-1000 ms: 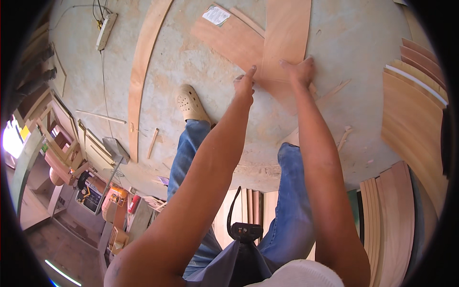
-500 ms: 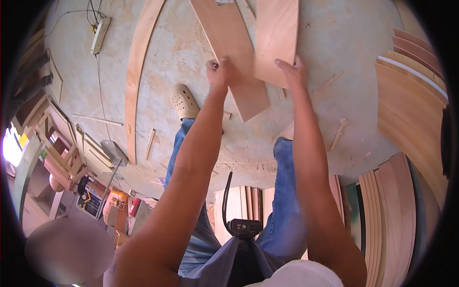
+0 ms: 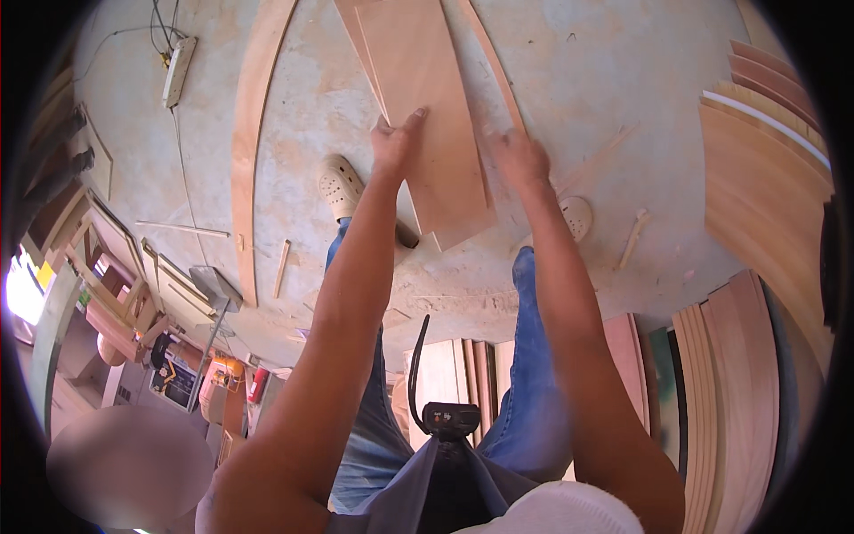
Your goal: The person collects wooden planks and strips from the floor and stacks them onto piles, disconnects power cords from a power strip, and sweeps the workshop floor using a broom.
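Observation:
Two thin plywood boards, one atop the other, slant across the upper middle; the upper board [image 3: 427, 98] covers most of the lower board [image 3: 356, 40]. My left hand [image 3: 398, 142] clasps their left edge, thumb lying on the top face. To the right of the boards, my right hand [image 3: 520, 158] is closed at the near end of a narrow wooden strip [image 3: 492, 55]. Motion blurs its fingers somewhat. The strip stretches away from that hand toward the upper edge of the view.
A long plywood strip [image 3: 253, 116] lies left on the concrete floor, near a power strip [image 3: 180, 73]. Wood offcuts [image 3: 632, 238] are scattered about. Stacked panels [image 3: 756, 169] stand at right, with more boards [image 3: 738, 356] nearer. A long-handled dustpan [image 3: 215, 287] sits at left.
The right-hand board has come left onto the other board. My right hand has let go of it and moved slightly left and down, to the narrow strip. My left hand still grips the boards.

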`<state>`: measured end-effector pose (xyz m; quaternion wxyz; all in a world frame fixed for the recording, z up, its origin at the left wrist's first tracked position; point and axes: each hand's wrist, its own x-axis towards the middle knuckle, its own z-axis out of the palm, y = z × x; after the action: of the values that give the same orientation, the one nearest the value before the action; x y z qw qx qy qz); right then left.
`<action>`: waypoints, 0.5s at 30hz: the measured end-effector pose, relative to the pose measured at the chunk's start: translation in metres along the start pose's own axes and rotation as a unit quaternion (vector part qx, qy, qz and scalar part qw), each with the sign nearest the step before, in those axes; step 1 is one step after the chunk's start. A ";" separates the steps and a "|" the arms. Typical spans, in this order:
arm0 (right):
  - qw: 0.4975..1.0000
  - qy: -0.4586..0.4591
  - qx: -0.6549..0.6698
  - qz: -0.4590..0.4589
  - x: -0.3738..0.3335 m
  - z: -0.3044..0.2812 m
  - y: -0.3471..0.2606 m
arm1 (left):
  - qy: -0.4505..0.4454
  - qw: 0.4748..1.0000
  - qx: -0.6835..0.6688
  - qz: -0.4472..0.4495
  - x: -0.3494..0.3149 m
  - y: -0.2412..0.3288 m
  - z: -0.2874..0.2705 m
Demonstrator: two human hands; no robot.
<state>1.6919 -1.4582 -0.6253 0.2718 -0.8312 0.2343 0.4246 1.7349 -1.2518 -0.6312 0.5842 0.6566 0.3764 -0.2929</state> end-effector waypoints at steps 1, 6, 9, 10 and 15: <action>1.000 0.000 0.000 0.004 0.006 0.001 0.003 | 0.033 0.999 0.023 0.019 -0.003 0.000 -0.003; 0.965 0.247 -0.079 -0.042 0.055 0.021 0.061 | 0.058 0.997 0.007 -0.043 -0.025 0.006 0.001; 0.980 0.136 0.030 -0.142 0.048 0.023 0.047 | -0.019 0.998 -0.047 -0.038 -0.021 -0.005 -0.012; 0.982 0.088 0.084 -0.144 0.038 0.026 0.037 | -0.026 0.998 -0.045 -0.043 -0.017 -0.007 -0.013; 0.955 -0.160 0.189 -0.160 -0.020 0.011 0.024 | -0.151 0.981 -0.074 -0.095 -0.012 0.019 0.008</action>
<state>1.6604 -1.4653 -0.6202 0.5227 -0.7122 0.1278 0.4508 1.7447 -1.2626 -0.6120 0.6505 0.5212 0.3653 -0.4144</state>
